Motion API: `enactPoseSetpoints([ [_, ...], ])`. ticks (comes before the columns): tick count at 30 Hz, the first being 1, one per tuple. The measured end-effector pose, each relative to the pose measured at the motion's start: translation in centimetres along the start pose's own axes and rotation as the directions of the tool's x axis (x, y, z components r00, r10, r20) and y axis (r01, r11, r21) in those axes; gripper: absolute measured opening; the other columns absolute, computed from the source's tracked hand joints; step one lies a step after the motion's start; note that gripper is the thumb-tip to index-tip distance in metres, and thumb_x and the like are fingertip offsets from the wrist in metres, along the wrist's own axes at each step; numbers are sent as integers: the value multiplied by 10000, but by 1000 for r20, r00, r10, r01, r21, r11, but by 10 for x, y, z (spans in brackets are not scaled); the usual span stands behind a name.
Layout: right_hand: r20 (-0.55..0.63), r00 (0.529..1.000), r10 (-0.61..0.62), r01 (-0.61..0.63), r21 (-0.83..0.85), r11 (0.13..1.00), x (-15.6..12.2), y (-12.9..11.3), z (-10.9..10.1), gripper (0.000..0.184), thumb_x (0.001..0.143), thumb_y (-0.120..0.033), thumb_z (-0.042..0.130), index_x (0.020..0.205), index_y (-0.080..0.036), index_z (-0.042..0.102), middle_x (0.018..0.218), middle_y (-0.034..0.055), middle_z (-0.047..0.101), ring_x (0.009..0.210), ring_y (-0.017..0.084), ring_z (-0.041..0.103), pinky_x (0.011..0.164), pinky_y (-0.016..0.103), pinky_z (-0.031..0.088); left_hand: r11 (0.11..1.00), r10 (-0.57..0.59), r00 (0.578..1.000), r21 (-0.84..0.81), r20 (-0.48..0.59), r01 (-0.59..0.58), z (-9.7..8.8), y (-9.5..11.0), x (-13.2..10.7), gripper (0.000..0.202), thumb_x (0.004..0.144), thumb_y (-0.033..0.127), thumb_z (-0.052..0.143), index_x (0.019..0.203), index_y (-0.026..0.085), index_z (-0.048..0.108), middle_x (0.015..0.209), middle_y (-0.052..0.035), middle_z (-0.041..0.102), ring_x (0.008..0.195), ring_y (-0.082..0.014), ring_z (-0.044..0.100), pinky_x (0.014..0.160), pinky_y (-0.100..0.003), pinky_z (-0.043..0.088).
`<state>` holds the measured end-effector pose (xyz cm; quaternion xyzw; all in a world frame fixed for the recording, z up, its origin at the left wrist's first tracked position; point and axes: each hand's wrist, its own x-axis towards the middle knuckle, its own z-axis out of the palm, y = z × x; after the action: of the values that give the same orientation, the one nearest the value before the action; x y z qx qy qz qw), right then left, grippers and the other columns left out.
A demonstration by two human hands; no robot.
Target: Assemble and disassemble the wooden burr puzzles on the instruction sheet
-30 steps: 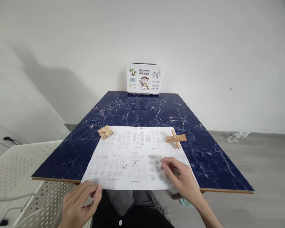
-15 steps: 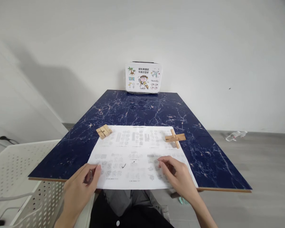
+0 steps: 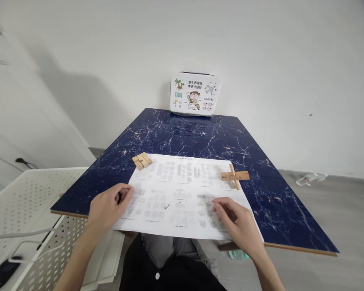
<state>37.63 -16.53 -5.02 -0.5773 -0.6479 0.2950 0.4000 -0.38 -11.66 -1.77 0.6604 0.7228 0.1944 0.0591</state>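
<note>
A printed white sheet lies at the table's near edge, covered with rows of small grey diagrams. My left hand rests at the sheet's left edge, fingers loosely curled, thumb close to the index finger, and nothing visible in it. On the right part of the sheet sits my right hand, its fingers bent and the thumb a little apart, also without anything visible in it. A notched wooden block piece lies on the upper left corner. Two wooden pieces crossed over each other lie at the upper right.
A white case with cartoon prints stands against the wall at the back of the dark blue marbled table. A white perforated rack with cables is at the left. A clear plastic item lies on the floor.
My left hand has moved forward along the sheet's left edge, uncovering its near left corner. My right hand stays about where it was on the sheet. The view has shifted slightly.
</note>
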Motion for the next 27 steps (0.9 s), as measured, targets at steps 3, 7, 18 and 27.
enactPoseSetpoints([
  [3,3,1000,16,-16,-11,1000,0,2,1,307,1030,-484,562,1042,-226,729,834,37,747,663,182,635,626,271,494,1000,19,1000,21,9,-19,2,1,1,371,933,545,478,936,260,715,702,33,650,660,-162,601,634,-257,373],
  [7,-12,1000,25,-25,-20,1000,0,1,3,324,1029,-498,561,1038,-221,730,815,40,742,662,186,633,624,274,498,1000,-17,1000,22,-16,17,5,-1,-1,310,945,492,499,948,267,713,723,34,675,680,-163,627,638,-252,371],
  [18,-51,998,36,-36,7,999,3,2,8,327,1028,-506,569,1017,-210,708,818,41,727,671,181,619,638,281,482,998,-58,997,7,-41,59,8,-6,-4,256,962,444,534,1000,285,730,833,21,748,728,-180,666,638,-250,369],
  [27,-62,998,0,1,17,1000,6,-1,9,397,1040,-551,528,1002,-198,706,797,52,723,664,194,620,635,299,475,997,-63,997,39,-46,64,4,-7,-2,307,968,488,522,1012,278,741,846,-5,761,750,-214,683,614,-251,363],
])
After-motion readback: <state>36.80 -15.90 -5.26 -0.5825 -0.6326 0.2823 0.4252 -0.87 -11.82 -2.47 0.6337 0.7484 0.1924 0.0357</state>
